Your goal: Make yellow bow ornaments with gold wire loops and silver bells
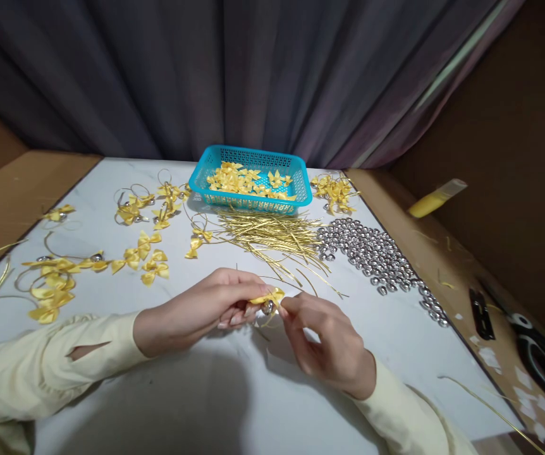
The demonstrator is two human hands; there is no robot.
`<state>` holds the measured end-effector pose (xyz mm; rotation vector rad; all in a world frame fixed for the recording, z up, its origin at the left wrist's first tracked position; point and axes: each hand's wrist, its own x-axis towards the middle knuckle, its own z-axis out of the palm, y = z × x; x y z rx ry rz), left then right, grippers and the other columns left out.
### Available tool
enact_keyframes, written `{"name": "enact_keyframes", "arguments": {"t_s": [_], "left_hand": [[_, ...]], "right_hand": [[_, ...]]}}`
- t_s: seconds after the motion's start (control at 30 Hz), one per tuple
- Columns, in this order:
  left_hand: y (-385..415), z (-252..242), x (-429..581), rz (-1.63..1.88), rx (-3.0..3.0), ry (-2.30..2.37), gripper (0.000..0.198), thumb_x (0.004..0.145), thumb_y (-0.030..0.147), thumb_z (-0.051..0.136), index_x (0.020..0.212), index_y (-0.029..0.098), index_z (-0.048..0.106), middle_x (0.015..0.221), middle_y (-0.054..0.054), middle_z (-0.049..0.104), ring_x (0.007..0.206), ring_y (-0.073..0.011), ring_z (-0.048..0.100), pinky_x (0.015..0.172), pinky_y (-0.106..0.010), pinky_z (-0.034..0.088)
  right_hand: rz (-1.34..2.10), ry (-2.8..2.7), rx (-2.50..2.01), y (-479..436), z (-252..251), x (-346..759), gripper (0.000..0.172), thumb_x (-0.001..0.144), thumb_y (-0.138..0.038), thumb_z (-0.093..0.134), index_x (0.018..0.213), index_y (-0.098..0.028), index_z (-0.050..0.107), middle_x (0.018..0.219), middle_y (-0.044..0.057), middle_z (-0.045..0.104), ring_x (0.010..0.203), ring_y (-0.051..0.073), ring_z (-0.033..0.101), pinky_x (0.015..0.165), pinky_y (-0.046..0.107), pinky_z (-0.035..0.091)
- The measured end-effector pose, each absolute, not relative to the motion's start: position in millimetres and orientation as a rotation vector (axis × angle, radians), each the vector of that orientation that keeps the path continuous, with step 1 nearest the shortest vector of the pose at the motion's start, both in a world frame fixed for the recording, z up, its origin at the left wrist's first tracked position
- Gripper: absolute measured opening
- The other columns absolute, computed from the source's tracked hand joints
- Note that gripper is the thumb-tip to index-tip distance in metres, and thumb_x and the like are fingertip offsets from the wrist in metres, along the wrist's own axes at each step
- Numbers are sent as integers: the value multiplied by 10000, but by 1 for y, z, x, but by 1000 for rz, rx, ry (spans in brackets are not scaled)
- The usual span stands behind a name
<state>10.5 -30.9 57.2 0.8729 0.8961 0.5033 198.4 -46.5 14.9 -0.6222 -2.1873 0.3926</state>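
Between my hands, above the front middle of the white table, is a yellow ribbon bow (pixel 275 295) with a small silver bell (pixel 267 308) at its centre. My left hand (pixel 210 300) pinches the bow from the left, thumb on top. On the other side, the thumb and forefinger of my right hand (pixel 324 335) are closed at the bow's right end; whether they grip ribbon or a thin gold cord cannot be made out. A piece of gold cord (pixel 272 322) hangs below the bow. Just beyond my hands lies a pile of gold cords (pixel 272 234).
A turquoise basket (pixel 251 203) of yellow bows stands at the back. Many silver bells (pixel 372 249) lie on the right. Finished-looking bows with cord loops (pixel 54 284) lie left. Scissors (pixel 542 360), a black clip-like tool (pixel 481 314) and a yellow tube (pixel 436 198) are along the right edge.
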Motion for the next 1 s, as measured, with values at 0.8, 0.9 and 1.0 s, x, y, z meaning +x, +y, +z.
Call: {"name": "enact_keyframes", "arguments": {"t_s": [0.8,0.9,1.0], "left_hand": [[-30,56,14,623,1323,1139,268,814,368,483,661,150,519,527,63,413,490,-77,371,483,-205,283],[-32,54,16,659,1396,1133,249,810,346,473,676,144,530,566,53,438,522,-80,383,498,-201,294],[-33,51,17,644,1451,1136,235,804,332,464,690,142,542,583,48,449,532,-83,375,498,-203,289]], "right_hand": [[411,-2142,-861,-43,34,195,203,823,-77,523,974,-202,473,851,59,582,867,217,504,732,386,414],[268,-2185,-909,-44,33,193,203,831,-180,571,997,-208,456,867,62,586,857,230,461,741,394,371],[273,-2229,-935,-44,31,191,204,856,-227,547,1029,-202,443,923,74,566,863,225,438,758,393,352]]}}
